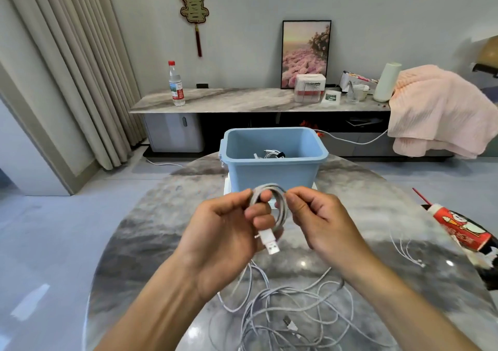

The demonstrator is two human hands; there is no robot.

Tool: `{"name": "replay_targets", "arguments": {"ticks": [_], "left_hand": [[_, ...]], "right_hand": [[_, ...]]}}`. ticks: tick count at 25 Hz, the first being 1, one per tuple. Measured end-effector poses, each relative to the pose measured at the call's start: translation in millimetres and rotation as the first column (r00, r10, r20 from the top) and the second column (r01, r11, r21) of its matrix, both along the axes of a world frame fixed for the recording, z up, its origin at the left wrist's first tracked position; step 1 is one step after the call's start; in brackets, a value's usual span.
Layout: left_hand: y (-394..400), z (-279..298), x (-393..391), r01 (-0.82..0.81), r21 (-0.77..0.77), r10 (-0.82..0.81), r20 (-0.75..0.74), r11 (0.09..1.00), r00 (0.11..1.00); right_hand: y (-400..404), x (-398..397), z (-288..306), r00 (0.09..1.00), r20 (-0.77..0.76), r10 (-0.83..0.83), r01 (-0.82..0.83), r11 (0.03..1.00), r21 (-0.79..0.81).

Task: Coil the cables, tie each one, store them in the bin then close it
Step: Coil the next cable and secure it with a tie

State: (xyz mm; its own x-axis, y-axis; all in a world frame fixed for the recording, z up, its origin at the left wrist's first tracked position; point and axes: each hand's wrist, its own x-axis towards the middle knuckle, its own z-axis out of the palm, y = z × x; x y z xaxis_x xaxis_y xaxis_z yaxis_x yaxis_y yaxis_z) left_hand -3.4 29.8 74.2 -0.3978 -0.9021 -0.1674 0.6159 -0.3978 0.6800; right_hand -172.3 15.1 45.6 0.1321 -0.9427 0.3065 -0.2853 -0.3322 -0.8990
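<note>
Two hands hold a coil (272, 208) above a table (161, 229). The left hand (229, 232) grips it; the right hand (318, 218) pinches its top. An open bin (272, 173) stands behind.

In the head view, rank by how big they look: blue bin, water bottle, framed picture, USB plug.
1. Blue bin
2. Framed picture, though farther back
3. Water bottle
4. USB plug

Pale grey walls (242, 14) meet a glossy grey tiled floor (54, 229). Beige pleated curtains (80, 67) hang at the left. A long marble-topped low sideboard (229, 100) stands against the far wall, a framed pink flower picture (305, 51) leaning on it.
</note>
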Motion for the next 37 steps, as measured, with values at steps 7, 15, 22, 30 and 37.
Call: {"name": "replay_targets", "arguments": {"ticks": [7, 15, 22, 30, 37], "left_hand": [[-5.7, -11.6, -4.9, -0.276, -0.266, 0.296, 0.037, 0.924, 0.955], [-12.1, -24.8, 4.0, 0.297, -0.862, 0.814, 0.493, 0.410, 0.308], [-3.4, -29.7, 1.8, 0.598, -0.723, 0.796, 0.564, 0.347, 0.220], [-3.8, -17.6, 2.7, 0.446, -0.684, 0.446, 0.722, 0.578, 0.528], [4.3, 0.4, 2.7, 0.135, -0.483, -0.035, 0.210, 0.865, 0.977]], "right_hand": [[21.9, 37.3, -13.6, 0.978, -0.204, 0.035, -0.016, 0.995, 0.096], [41.3, 16.1, 49.6, 0.914, 0.399, 0.076, -0.325, 0.726, 0.606], [30.2, -21.3, 63.2, 0.907, -0.118, 0.405, -0.240, 0.725, 0.645], [10.4, -55.5, 52.8, 0.609, -0.784, -0.120, -0.104, 0.968, -0.229], [3.8, -64.4, 35.7, 0.853, 0.505, 0.131, -0.391, 0.802, 0.452]]}}
